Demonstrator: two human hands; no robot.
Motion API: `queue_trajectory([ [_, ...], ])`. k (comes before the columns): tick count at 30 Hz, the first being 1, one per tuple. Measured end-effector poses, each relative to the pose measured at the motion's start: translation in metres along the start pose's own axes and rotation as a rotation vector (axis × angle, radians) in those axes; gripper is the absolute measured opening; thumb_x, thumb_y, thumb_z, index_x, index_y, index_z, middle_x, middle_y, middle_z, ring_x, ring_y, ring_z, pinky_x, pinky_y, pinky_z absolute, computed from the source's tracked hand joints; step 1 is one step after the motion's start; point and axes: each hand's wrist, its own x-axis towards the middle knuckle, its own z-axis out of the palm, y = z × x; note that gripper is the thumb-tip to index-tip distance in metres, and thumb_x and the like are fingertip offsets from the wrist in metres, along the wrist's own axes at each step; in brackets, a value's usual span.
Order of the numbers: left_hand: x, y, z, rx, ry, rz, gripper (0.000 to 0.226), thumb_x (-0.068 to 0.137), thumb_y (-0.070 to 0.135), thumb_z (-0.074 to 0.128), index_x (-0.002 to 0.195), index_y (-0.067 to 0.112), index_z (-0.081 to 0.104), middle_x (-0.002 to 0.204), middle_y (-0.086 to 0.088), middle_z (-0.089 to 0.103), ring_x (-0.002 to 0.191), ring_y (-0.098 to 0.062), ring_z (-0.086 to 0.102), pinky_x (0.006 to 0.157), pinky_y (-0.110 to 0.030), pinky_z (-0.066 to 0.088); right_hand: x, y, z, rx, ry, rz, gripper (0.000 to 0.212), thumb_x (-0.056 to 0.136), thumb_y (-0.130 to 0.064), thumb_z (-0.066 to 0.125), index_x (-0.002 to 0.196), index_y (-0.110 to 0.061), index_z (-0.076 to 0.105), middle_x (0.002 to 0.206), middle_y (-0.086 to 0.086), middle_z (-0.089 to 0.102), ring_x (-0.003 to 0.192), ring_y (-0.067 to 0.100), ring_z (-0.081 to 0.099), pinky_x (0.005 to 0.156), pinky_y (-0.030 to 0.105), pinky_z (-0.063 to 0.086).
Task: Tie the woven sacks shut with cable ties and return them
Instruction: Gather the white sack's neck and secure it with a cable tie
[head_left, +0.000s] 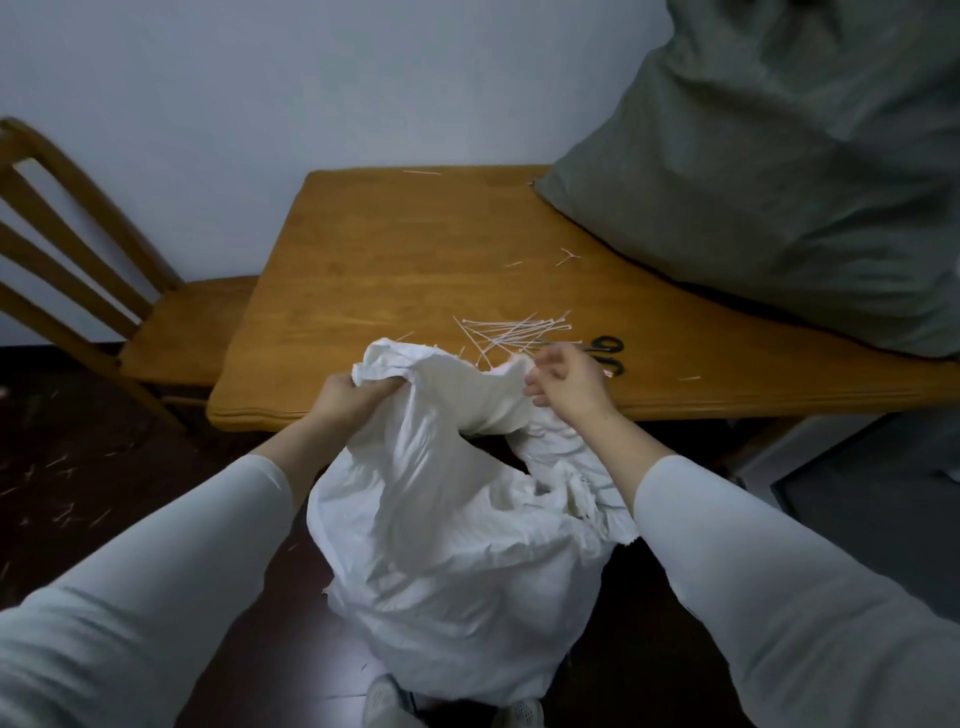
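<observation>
At the bottom edge, two pale shoes (387, 701) stand on the dark floor (104, 525), and the white sack (457, 551) stands on the floor just in front of them, full and wrinkled. Both arms in pale sleeves reach forward over it.

The left hand (345, 395) grips the left side of the sack's mouth: its fingers (375, 387) are clenched around a bunch of the fabric and hold it up near the front edge of the worktop (389, 260). The right hand (571, 387) is at the right side of the mouth. Its fingers are half curled and their tips are at the fabric edge, but I cannot tell if they pinch it or only touch it.

Just behind the hands, a loose heap of white cable ties (511, 332) lies on the worktop, and black-handled scissors (609, 349) lie just beside it to the right. Some short cut pieces are scattered farther back. A big grey-green sack (779, 197) rests on the far right part of the worktop. A wooden chair (171, 332) stands at the left.
</observation>
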Motion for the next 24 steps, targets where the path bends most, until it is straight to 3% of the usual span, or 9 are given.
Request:
queue_trajectory([
  [3, 0.009, 0.005, -0.007, -0.061, -0.014, -0.008, 0.029, 0.081, 0.026, 0.071, 0.102, 0.011, 0.059, 0.080, 0.000, 0.060, 0.073, -0.016, 0.058, 0.063, -0.028, 0.047, 0.002, -0.001, 0.016, -0.044, -0.048, -0.044, 0.025, 0.081, -0.004, 0.058, 0.079, -0.025, 0.045, 0.080, 0.005, 0.063, 0.076, 0.025, 0.068, 0.065, 0.038, 0.055],
  [5, 0.016, 0.009, -0.013, -0.077, -0.043, -0.023, 0.025, 0.080, 0.026, 0.072, 0.094, 0.011, 0.057, 0.078, 0.000, 0.059, 0.069, -0.014, 0.057, 0.057, -0.026, 0.046, -0.002, -0.002, 0.027, -0.165, -0.159, -0.074, 0.025, 0.074, -0.004, 0.063, 0.079, -0.027, 0.055, 0.084, 0.001, 0.065, 0.084, 0.024, 0.067, 0.075, 0.038, 0.054],
  [7, 0.023, 0.012, -0.019, -0.073, -0.086, -0.036, 0.021, 0.079, 0.025, 0.073, 0.085, 0.013, 0.057, 0.080, -0.001, 0.061, 0.070, -0.015, 0.059, 0.058, -0.027, 0.049, -0.007, -0.005, 0.041, -0.194, -0.322, -0.064, 0.042, 0.072, -0.003, 0.071, 0.110, -0.019, 0.060, 0.108, -0.005, 0.059, 0.103, 0.014, 0.057, 0.082, 0.026, 0.047],
  [9, 0.033, 0.014, -0.025, -0.071, -0.144, -0.029, 0.017, 0.078, 0.021, 0.073, 0.083, 0.014, 0.058, 0.083, -0.003, 0.063, 0.072, -0.016, 0.061, 0.063, -0.029, 0.051, -0.012, -0.010, 0.058, -0.146, -0.441, -0.047, 0.082, 0.069, -0.004, 0.078, 0.140, -0.016, 0.039, 0.134, -0.007, 0.045, 0.123, 0.006, 0.041, 0.094, 0.021, 0.037],
  [12, 0.046, 0.014, -0.034, -0.061, -0.212, -0.005, 0.015, 0.077, 0.018, 0.074, 0.082, 0.013, 0.060, 0.086, -0.005, 0.066, 0.074, -0.018, 0.063, 0.067, -0.030, 0.053, -0.017, -0.016, 0.085, -0.070, -0.500, -0.023, 0.094, 0.065, -0.004, 0.082, 0.144, -0.015, 0.032, 0.140, -0.004, 0.041, 0.131, 0.008, 0.037, 0.107, 0.026, 0.034],
  [15, 0.058, 0.015, -0.042, -0.076, -0.267, -0.001, 0.013, 0.077, 0.014, 0.073, 0.081, 0.010, 0.061, 0.085, -0.008, 0.066, 0.075, -0.020, 0.064, 0.070, -0.033, 0.054, -0.019, -0.022, 0.094, -0.211, -0.353, -0.082, 0.045, 0.070, -0.015, 0.080, 0.112, -0.008, 0.064, 0.105, -0.001, 0.062, 0.102, 0.015, 0.059, 0.088, 0.030, 0.044],
  [18, 0.069, 0.015, -0.047, -0.115, -0.377, 0.009, 0.017, 0.074, 0.008, 0.075, 0.089, 0.005, 0.066, 0.085, -0.008, 0.070, 0.077, -0.023, 0.066, 0.066, -0.030, 0.057, -0.020, -0.030, 0.082, -0.286, -0.054, -0.147, 0.024, 0.070, -0.020, 0.079, 0.086, -0.009, 0.065, 0.083, -0.003, 0.059, 0.081, 0.014, 0.054, 0.072, 0.030, 0.040],
  [21, 0.074, 0.016, -0.044, -0.167, -0.477, 0.040, 0.031, 0.073, 0.006, 0.075, 0.103, 0.003, 0.065, 0.095, -0.012, 0.071, 0.088, -0.028, 0.066, 0.076, -0.034, 0.057, -0.018, -0.039, 0.072, -0.379, 0.166, -0.220, 0.023, 0.070, -0.017, 0.078, 0.084, -0.015, 0.060, 0.094, -0.004, 0.052, 0.089, 0.013, 0.050, 0.072, 0.030, 0.040],
  [24, 0.074, 0.020, -0.042, -0.161, -0.575, 0.040, 0.031, 0.073, 0.010, 0.076, 0.102, 0.006, 0.067, 0.100, -0.013, 0.071, 0.092, -0.028, 0.068, 0.086, -0.039, 0.054, -0.009, -0.043, 0.074, -0.488, 0.242, -0.232, 0.051, 0.072, -0.016, 0.078, 0.116, -0.015, 0.052, 0.132, 0.002, 0.043, 0.123, 0.021, 0.041, 0.097, 0.031, 0.039],
])
